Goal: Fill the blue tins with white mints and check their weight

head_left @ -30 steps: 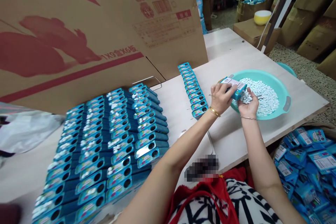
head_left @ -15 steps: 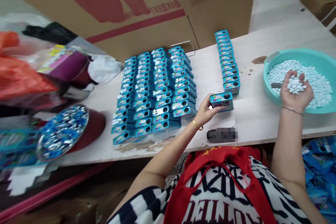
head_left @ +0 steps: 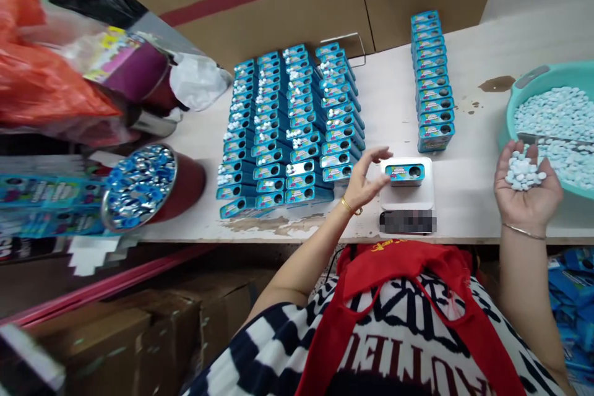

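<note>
one blue box (head_left: 404, 174) stands on the white scale (head_left: 432, 189) — right palm (head_left: 526, 182) cupping white candies (head_left: 522, 172).

Packing workshop: table (head_left: 385, 99), candy (head_left: 552, 114), box rows (head_left: 288, 130).

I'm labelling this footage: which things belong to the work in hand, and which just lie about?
Work, it seems:
blue box on white stand
white pellets in right hand
turquoise basin

Lying about, apparently:
orange bag
black bag
white bag
</note>
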Tool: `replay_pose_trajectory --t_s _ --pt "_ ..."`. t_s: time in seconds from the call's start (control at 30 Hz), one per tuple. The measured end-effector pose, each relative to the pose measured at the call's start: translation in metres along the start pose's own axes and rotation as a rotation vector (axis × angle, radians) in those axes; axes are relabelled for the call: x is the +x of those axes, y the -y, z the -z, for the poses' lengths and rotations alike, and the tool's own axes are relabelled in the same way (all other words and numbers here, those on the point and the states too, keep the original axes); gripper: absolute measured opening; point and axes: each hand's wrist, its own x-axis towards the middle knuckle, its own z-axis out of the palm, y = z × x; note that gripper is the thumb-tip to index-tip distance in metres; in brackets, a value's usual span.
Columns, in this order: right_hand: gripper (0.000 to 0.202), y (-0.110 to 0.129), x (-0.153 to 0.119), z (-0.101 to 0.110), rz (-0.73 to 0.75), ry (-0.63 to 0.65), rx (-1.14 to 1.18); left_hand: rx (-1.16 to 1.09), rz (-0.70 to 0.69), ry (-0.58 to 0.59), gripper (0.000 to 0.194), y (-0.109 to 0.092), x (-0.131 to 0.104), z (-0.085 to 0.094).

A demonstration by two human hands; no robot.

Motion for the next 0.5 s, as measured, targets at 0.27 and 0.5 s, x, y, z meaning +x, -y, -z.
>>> replay_pose_trajectory --t_s 0.27,0.5 --pt "0.041 -0.002 -0.005 0.043 0.172 -0.028 -0.379 0.059 -0.051 -0.136 0.040 -0.023 0.006 0.024" --pt "0.042 0.005 -0.009 0.019 0.210 0.001 -0.370 0.060 -0.012 -0.145 0.035 -0.019 0.002 0.024"
